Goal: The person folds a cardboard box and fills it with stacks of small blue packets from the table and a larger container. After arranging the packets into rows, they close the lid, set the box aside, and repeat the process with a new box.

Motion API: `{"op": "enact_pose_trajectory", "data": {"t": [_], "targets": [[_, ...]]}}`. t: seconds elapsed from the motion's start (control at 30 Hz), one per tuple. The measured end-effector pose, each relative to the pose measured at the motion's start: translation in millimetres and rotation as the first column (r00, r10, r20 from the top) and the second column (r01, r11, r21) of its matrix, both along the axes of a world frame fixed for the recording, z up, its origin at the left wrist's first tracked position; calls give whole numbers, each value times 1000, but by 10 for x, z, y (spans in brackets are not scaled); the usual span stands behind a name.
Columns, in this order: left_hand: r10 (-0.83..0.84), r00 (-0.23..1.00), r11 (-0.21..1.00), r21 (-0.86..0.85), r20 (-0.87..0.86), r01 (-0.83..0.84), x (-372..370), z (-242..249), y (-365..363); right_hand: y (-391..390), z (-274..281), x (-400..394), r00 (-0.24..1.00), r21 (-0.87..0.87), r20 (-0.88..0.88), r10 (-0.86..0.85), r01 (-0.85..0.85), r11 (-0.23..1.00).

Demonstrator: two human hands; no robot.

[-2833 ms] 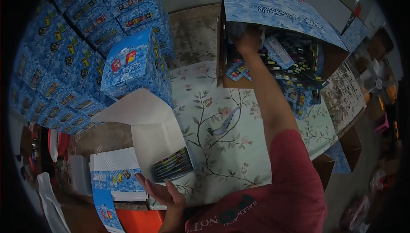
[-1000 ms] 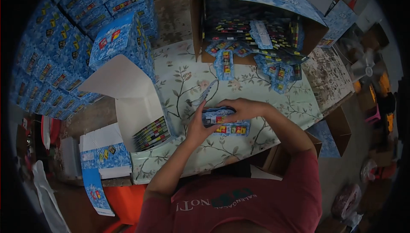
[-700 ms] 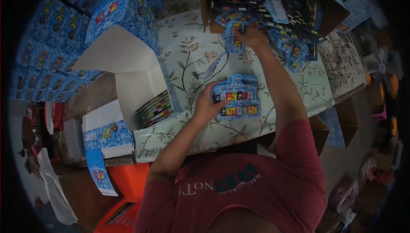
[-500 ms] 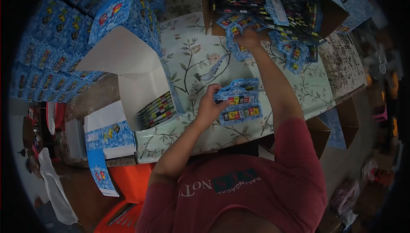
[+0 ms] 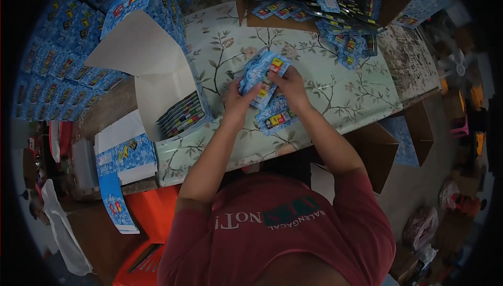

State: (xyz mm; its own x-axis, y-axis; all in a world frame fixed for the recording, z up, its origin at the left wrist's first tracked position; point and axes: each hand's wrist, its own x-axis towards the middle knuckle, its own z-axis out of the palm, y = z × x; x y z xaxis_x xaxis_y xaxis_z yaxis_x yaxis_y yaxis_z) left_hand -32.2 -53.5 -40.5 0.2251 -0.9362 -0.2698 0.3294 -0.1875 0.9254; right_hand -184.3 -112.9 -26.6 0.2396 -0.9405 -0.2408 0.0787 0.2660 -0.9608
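Observation:
Over the middle of the floral tablecloth, both hands hold blue printed packets with red and yellow labels. My left hand is closed on their left edge, thumb on top. My right hand grips the right side, thumb also on the face. Another blue packet lies beneath them on the cloth, partly covered. To the left stands an open display box, its flap raised and a row of packets inside.
A brown carton full of packets stands at the back, several spilling over its right front. Stacked blue boxes fill the left side. Flattened blue-and-white boxes lie at the table's left edge, near a red chair.
My right hand has come back from the carton, bringing a packet to the ones in my left hand. My left hand has moved slightly up and left. The camera view has shifted.

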Motion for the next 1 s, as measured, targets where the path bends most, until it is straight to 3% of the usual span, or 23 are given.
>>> {"op": "enact_pose_trajectory", "data": {"t": [0.03, 0.07, 0.1, 0.13, 0.2, 0.23, 0.27, 0.33, 0.37, 0.4, 0.47, 0.5, 0.57, 0.6, 0.63, 0.67, 0.7, 0.73, 0.77, 0.83, 0.9, 0.97, 1.0], "targets": [[1, 1000, 1000, 3, 3, -1, 4, -12, 33, 61, 136, 0, 1000, 3, 3, 1, -1, 1000], [2, 999, 999, -32, 43, -1, 20, -17, 52, 98, 316, -30, 910, -102, -412, 45, -95, 990], [8, 997, 998, -70, 82, -2, 44, -8, 60, 123, 440, -60, 656, -164, -755, 24, -224, 961], [11, 997, 997, -75, 83, -4, 91, 9, 88, 134, 375, -178, 657, -168, -754, 23, -226, 959], [40, 974, 996, -85, 225, -21, 204, 42, 159, 151, 137, -527, 617, -580, -769, -163, -569, 582], [30, 976, 995, -98, 215, -9, 243, 40, 188, 275, 110, -626, 533, -587, -808, -251, -687, 428], [44, 957, 991, -135, 288, -5, 286, 25, 222, 362, 99, -734, 519, -587, -809, -276, -684, 433], [51, 935, 981, -195, 350, 19, 297, 7, 246, 435, 164, -911, 596, -532, -803, 0, -717, 451], [25, 899, 966, -243, 437, 91, 303, -4, 261, 417, 267, -1005, 564, -370, -809, 162, -705, 606], [11, 852, 945, -284, 524, 162, 320, -31, 279, 346, 312, -1121, 565, -380, -813, 141, -697, 608], [24, 813, 937, -297, 582, 185, 317, -80, 295, 113, 375, -1345, 789, -364, -614, -12, -270, 891], [-79, 810, 938, -232, 581, 258, 289, 3, 315, -39, 318, -1395, 864, -506, -450, -224, -41, 861], [-328, 776, 913, -29, 539, 407, 170, 262, 338, -264, 337, -1280, 893, -553, -356, -276, 37, 833], [-332, 770, 908, -36, 544, 417, 98, 262, 327, -333, 350, -1173, 915, -580, -261, -307, 105, 808], [-169, 528, 851, -147, 832, 504, 46, 254, 313, -323, 401, -1065, 849, -586, -477, -227, -116, 802], [80, 228, 765, -206, 970, 609, -2, 259, 281, -332, 380, -960, 823, -523, -567, 7, -366, 770], [209, 115, 781, -236, 971, 579, -102, 439, 284, -359, 359, -858, 731, -439, -642, 230, -597, 672], [219, 107, 780, -240, 970, 578, -132, 453, 250, -362, 551, -769, 574, -300, -629, 525, -802, 517], [199, 120, 794, -231, 973, 563, -152, 456, 211, -492, 612, -721, 576, -310, -631, 519, -801, 512], [181, 133, 801, -224, 974, 556, -139, 473, 177, -878, 728, -687, 634, -353, -695, 338, -711, 608], [-124, 221, 806, -32, 967, 592, -124, 519, 158, -1510, 763, -679, 668, -608, -688, -284, -317, 728], [-82, 207, 794, -61, 975, 605, -127, 468, 150, -2027, 729, -756, 275, -900, -408, -871, -280, 334], [-45, 192, 796, -82, 980, 600, -126, 449, 135, -2229, 624, -834, 258, -906, -392, -883, -272, 324]]}}
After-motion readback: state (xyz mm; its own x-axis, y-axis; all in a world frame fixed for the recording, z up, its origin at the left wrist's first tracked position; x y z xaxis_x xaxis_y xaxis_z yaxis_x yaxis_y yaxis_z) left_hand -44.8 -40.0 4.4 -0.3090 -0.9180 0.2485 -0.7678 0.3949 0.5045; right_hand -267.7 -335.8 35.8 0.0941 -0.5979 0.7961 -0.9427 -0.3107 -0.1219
